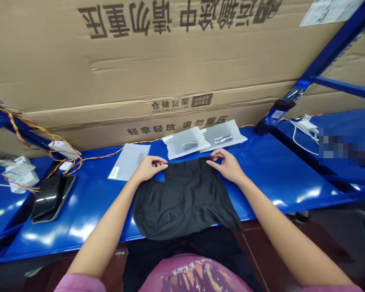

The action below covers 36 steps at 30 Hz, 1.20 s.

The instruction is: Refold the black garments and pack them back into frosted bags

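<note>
- Phones (50, 196): two, stacked near the left end of the bench (273, 166), with red-and-yellow wires (78, 161) tangled behind them.
- Flat packet (128, 162): one, frosted, left of the cloth near the back edge.
- Left hand (151, 167): one, thumb and fingertips closed in a pinch on the cloth's far left corner.
- Black cloth (184, 198): one piece, spread mid-bench, its near side hanging over the front edge.
- Filled packets (187, 142): two, overlapping along the back edge.
- Right hand (227, 165): one, pinching the cloth's far right corner between thumb and fingers.
- Bottle (275, 113): one, blue-capped, at the back edge toward the right.
- Surface: glossy blue.
- Room: printed brown cardboard (170, 69) behind, blue frame posts (334, 48), reddish-brown floor (261, 243).
</note>
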{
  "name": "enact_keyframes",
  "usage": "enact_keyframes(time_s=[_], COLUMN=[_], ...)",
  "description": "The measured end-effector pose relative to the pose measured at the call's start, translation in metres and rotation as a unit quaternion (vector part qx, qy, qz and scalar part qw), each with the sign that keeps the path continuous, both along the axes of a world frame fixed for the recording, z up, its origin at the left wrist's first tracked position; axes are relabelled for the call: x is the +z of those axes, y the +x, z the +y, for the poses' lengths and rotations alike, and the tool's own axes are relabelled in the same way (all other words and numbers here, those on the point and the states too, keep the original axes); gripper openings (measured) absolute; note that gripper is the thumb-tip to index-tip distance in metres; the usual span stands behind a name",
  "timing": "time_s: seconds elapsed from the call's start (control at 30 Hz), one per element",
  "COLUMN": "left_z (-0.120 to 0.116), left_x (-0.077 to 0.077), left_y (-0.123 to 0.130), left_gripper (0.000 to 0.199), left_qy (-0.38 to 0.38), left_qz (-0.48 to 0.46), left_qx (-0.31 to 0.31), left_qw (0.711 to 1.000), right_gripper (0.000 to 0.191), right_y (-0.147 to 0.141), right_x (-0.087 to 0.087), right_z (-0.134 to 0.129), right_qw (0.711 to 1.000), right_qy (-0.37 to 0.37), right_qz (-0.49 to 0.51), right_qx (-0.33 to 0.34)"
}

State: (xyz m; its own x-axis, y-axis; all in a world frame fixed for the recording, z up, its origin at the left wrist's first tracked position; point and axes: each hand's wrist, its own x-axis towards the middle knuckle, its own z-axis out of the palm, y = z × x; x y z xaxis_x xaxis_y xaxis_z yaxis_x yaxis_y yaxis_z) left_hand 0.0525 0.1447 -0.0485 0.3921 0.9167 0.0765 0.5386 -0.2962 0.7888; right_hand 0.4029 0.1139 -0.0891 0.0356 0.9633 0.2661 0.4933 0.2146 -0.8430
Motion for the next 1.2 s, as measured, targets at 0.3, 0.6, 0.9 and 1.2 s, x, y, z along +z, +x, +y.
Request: enact_keyframes(time_s=[0.3,0.6,0.9,1.2], left_z=[-0.029,-0.127,-0.217,-0.219], left_x=[0.05,0.044,0.002,0.0], left_y=[0.001,0.002,-0.037,-0.043], left_gripper=[0.036,0.016,0.023,0.02], left_qy=[0.028,0.095,0.395,0.286], left_qz=[-0.025,0.083,0.161,0.078], left_qx=[-0.02,-0.128,-0.063,-0.021], left_qw=[0.999,0.984,0.902,0.955], right_gripper=[0.054,0.03,0.06,0.02], right_y=[0.012,0.031,0.038,0.035], right_x=[0.044,0.04,0.009,0.005], right_z=[-0.029,-0.116,-0.194,-0.187], right_qw=[0.997,0.984,0.947,0.995], right_qy=[-0.026,-0.003,0.103,0.059], right_qz=[0.058,-0.103,-0.236,-0.07], right_qx=[0.033,0.145,0.192,0.05])
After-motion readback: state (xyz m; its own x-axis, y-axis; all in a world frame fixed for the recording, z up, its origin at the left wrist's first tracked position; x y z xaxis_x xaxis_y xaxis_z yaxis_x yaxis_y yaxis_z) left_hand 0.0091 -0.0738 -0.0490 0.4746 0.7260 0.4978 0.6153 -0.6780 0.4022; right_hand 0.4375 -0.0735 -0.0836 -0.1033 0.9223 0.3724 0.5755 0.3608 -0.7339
